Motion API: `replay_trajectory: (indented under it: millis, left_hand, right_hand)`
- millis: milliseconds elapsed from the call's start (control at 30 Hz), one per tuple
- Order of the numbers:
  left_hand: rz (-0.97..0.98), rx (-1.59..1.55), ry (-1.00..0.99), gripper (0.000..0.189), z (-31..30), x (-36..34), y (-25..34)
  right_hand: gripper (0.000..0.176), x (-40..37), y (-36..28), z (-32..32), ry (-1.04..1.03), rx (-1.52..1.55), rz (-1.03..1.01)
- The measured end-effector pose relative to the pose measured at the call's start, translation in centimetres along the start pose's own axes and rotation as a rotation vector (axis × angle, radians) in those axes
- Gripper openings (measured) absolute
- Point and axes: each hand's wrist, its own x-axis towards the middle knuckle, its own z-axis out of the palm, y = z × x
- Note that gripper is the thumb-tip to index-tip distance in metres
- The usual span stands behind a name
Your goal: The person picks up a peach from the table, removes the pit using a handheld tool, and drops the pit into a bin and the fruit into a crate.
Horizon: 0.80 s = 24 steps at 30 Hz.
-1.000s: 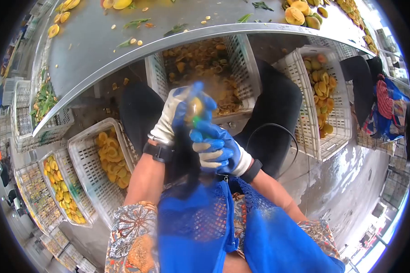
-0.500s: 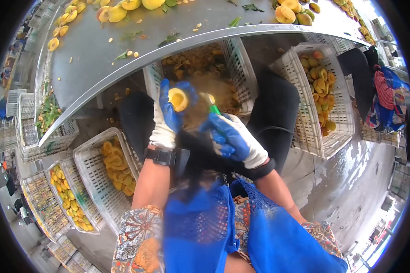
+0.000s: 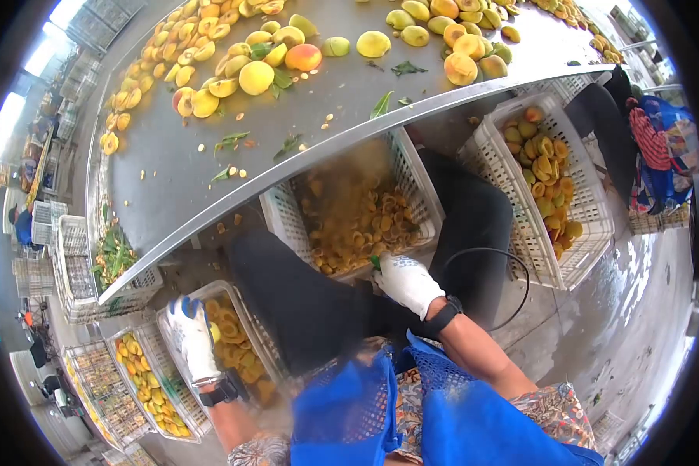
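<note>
My left hand (image 3: 193, 339), in a white glove with blue fingertips, hangs low over the white crate of yellow peach halves (image 3: 245, 365) at my left knee. Its back faces me, so I cannot see whether a peach half is still in the palm. My right hand (image 3: 408, 284), gloved the same way, rests on my right thigh at the near rim of the middle crate (image 3: 283, 221), which is full of pits and scraps. It grips a green-handled pitting tool (image 3: 375, 262), of which only the green tip shows past the fingers.
A steel table (image 3: 171, 186) above the crates carries whole peaches (image 3: 256, 76), leaves and pits. A crate of peaches (image 3: 547, 175) stands at the right and more crates of halves (image 3: 144, 380) at the far left. Another person's clothing (image 3: 652, 147) shows at the right on a wet floor.
My left hand has dropped from chest height, where it held a pitted peach half, down left to the crate of halves. My right hand has lowered to my thigh, still holding the tool.
</note>
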Motion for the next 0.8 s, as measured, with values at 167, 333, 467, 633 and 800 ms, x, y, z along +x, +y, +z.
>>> replay_trajectory:
  millis: [167,333,467,633,800]
  left_hand:
    - [0.257,-0.864,-0.275,0.032,-2.0,8.0,19.5]
    - [1.081,-0.265,-0.293,0.037,6.4,15.3,37.3]
    - [1.331,-0.051,-0.33,0.045,13.7,16.7,46.9]
    - [1.613,-0.059,-0.658,0.029,13.7,17.8,44.9]
    - [1.229,0.086,-0.763,0.018,3.9,19.5,27.9]
  right_hand:
    - [0.032,-0.8,-3.1,-5.5,0.106,0.245,-0.024]
    - [0.037,-1.4,-3.0,-9.3,-0.003,0.475,0.1]
    - [0.037,-0.8,-1.2,-9.0,0.027,0.565,0.128]
    - [0.044,-0.4,0.3,-9.1,0.066,0.65,0.159]
    - [0.048,0.8,0.5,-10.3,-0.117,0.763,0.251]
